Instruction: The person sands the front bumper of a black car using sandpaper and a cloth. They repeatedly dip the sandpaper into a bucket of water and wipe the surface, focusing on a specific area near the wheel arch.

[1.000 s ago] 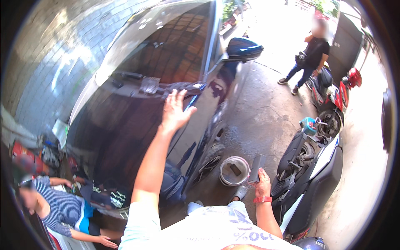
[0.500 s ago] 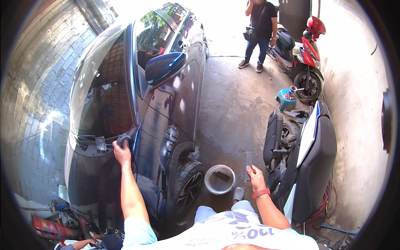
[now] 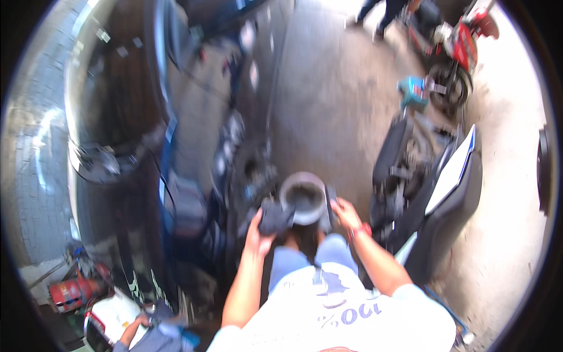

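My left hand (image 3: 255,236) grips a dark grey cloth (image 3: 274,217), held out at the left side of a round whitish bucket (image 3: 323,189). My right hand (image 3: 348,215) pinches a flat, dark grey rectangular strip (image 3: 331,198) at the bucket's right side; its exact kind is hard to make out. Motion smears the bucket's dark inside. The dark car (image 3: 202,126) stands to the left, with patchy grey areas on its fender above the wheel.
A black motorbike with white panels (image 3: 454,170) stands close on my right. Beyond it are a teal container (image 3: 413,92) and a red motorbike (image 3: 463,50). A person's legs (image 3: 384,13) show at the far end. Another person (image 3: 158,331) is at the lower left, near red equipment (image 3: 75,291).
My left hand has come back from the base of the windshield to the bucket, bringing the cloth. My right hand, still holding the strip, has moved slightly inward. The view has tilted down.
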`<state>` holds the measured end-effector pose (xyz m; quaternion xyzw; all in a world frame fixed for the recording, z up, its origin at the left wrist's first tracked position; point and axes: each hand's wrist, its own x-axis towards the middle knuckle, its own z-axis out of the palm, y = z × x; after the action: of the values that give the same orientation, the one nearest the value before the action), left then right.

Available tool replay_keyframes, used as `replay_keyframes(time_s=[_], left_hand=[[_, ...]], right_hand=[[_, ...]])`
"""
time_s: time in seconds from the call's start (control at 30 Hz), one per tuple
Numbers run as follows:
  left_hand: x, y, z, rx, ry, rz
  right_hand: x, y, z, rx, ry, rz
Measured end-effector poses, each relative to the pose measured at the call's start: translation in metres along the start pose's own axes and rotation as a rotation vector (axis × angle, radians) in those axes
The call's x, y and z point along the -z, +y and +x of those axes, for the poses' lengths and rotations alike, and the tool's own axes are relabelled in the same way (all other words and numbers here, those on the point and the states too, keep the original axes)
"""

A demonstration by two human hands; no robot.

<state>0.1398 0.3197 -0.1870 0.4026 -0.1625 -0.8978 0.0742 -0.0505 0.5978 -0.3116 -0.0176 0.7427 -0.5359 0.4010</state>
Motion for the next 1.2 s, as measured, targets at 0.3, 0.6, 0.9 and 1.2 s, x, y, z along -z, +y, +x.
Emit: replay_keyframes(time_s=[0.3, 0.6, 0.9, 1.2], left_hand=[[0.139, -0.108, 0.193, 0.113, 0.219, 1.014], [0.255, -0.194, 0.433, 0.005, -0.025, 2.124], [0.391, -0.261, 0.508, 0.201, -0.121, 2.543], [0.277, -0.196, 0.393, 0.320, 0.337, 0.983]], right_hand=[[-0.128, 0.203, 0.103, -0.565, -0.094, -0.255], [-0.177, 0.337, 0.297, -0.501, 0.109, -0.536], [-0.202, 0.435, 0.355, -0.501, -0.076, -0.911], [-0.140, 0.363, 0.307, -0.507, -0.328, -0.343]])
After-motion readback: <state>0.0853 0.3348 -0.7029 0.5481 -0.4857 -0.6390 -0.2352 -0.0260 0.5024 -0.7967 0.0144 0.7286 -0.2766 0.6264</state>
